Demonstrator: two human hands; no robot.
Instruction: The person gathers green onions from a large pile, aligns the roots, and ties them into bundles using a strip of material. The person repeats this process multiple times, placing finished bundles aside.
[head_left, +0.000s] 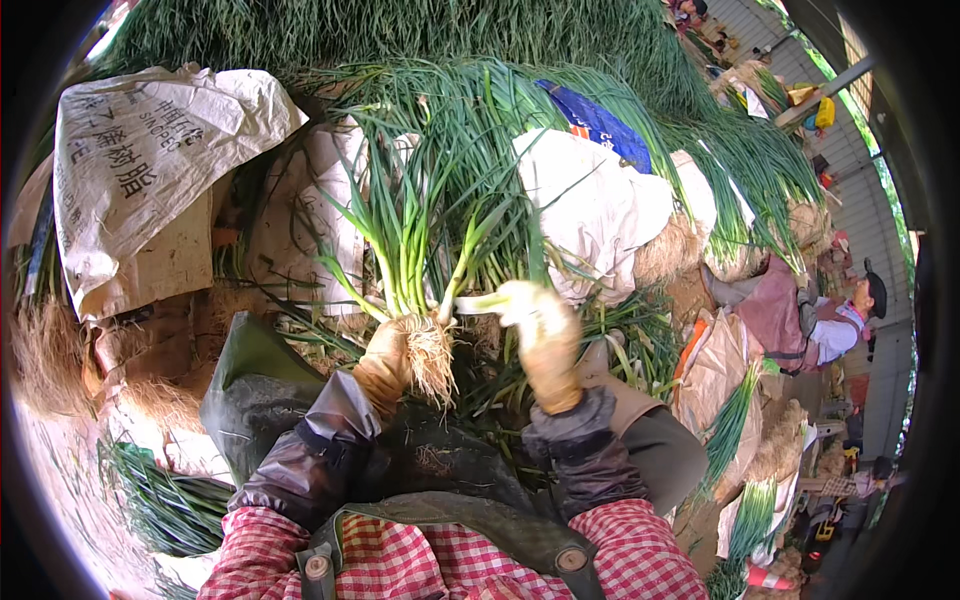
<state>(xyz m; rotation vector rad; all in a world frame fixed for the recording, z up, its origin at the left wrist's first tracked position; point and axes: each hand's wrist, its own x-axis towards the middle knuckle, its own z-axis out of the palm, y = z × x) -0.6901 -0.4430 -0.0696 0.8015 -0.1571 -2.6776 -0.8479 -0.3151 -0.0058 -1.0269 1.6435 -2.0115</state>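
Note:
My left hand, in a tan work glove, grips a bunch of green onions near its base. Pale stringy roots hang beside the glove, while the green leaves fan out away from me. One stalk leans out to the right of the others. My right hand, gloved as well, is blurred just right of the bunch. From its fingers a pale green onion strip reaches left to the bunch's base; the blur hides the exact grip.
A large heap of green onions lies ahead. White woven sacks cover parts of it; one bears writing. Loose leaves lie near my right knee. Another person sits to the right, by a beige sack.

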